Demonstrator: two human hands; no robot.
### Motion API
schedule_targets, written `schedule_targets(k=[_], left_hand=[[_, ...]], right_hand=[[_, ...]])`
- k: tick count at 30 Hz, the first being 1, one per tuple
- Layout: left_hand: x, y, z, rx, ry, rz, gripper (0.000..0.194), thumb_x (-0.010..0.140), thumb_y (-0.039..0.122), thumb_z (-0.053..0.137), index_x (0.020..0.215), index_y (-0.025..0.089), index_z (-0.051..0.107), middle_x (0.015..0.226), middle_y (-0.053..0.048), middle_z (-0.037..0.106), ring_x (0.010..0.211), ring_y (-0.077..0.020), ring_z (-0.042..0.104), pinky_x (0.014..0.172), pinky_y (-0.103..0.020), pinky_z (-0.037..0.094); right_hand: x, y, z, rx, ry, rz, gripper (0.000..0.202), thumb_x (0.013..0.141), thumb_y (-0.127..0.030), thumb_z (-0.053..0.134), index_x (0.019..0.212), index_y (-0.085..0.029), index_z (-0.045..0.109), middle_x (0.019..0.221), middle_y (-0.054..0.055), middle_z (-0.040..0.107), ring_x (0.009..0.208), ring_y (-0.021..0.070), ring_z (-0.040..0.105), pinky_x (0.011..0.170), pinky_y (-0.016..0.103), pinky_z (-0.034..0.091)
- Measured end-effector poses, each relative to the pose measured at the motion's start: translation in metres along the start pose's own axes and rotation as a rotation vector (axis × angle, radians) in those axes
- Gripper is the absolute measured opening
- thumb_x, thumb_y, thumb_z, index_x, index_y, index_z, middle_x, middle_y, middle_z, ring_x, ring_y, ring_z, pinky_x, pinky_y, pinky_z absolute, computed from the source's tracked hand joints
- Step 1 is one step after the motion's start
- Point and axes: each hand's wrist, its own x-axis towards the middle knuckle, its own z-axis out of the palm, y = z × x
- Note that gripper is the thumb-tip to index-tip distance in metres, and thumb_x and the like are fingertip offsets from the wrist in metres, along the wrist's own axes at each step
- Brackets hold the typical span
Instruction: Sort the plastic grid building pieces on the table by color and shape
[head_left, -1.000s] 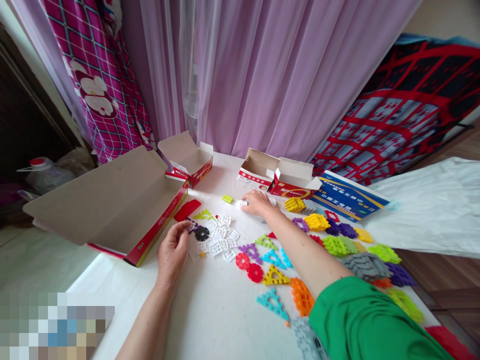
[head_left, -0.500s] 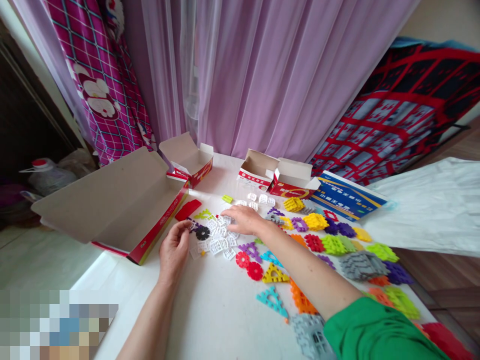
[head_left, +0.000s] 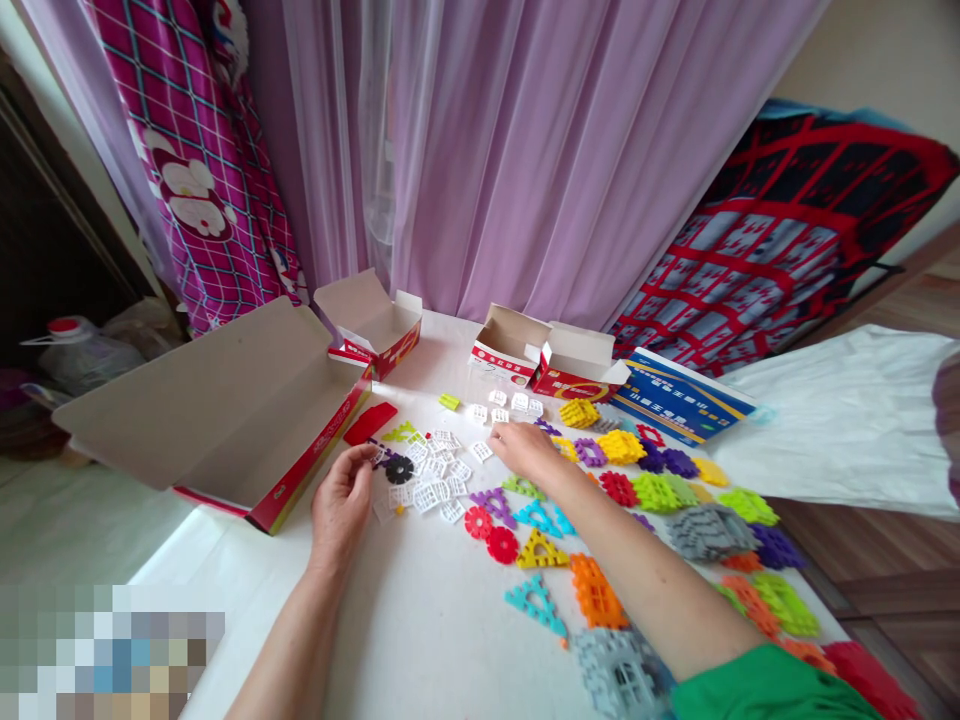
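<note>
My left hand (head_left: pixel 343 502) is at the left of a loose heap of white plastic window pieces (head_left: pixel 431 492). Its fingers are curled, and a small white window piece (head_left: pixel 379 455) shows at their tips, close to a black notched disc (head_left: pixel 399 469). My right hand (head_left: pixel 525 450) reaches over to the right of the heap, fingers bent together and pointing down. What sits between those fingertips is hidden. One white window piece (head_left: pixel 481 451) lies just left of them, and several white pieces (head_left: pixel 520 402) stand in a small group behind.
An open large box (head_left: pixel 247 440) stands at the left. Small open boxes (head_left: pixel 386 345) and a blue box lid (head_left: pixel 679 395) line the back. Colourful building pieces (head_left: pixel 596 590) spread across the right side, including yellow stacks (head_left: pixel 621 447) and grey stacks (head_left: pixel 709 532).
My right hand has moved right, off the heap of white pieces to beside the small white group. My left hand has stayed nearly in place. The view has shifted slightly.
</note>
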Motion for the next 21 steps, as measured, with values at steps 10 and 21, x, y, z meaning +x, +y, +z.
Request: schedule_targets(k=[10, 21], left_hand=[[0.001, -0.002, -0.002, 0.053, -0.007, -0.014, 0.033, 0.075, 0.043, 0.055, 0.097, 0.021, 0.067, 0.103, -0.006, 0.072, 0.098, -0.0227, 0.066, 0.097, -0.04, 0.047], [0.0, 0.001, -0.001, 0.059, 0.004, -0.016, 0.032, 0.075, 0.041, 0.055, 0.096, 0.021, 0.067, 0.101, -0.006, 0.073, 0.096, -0.0218, 0.067, 0.095, -0.038, 0.049]], right_hand=[[0.006, 0.016, 0.007, -0.05, -0.037, -0.426, 0.034, 0.083, -0.028, 0.064, 0.117, -0.025, 0.065, 0.112, 0.006, 0.065, 0.105, 0.0211, 0.061, 0.085, 0.028, 0.043], [0.043, 0.03, -0.001, 0.075, 0.103, -0.202, 0.033, 0.079, -0.043, 0.068, 0.105, -0.022, 0.066, 0.11, 0.005, 0.068, 0.098, 0.0208, 0.063, 0.077, 0.028, 0.043]])
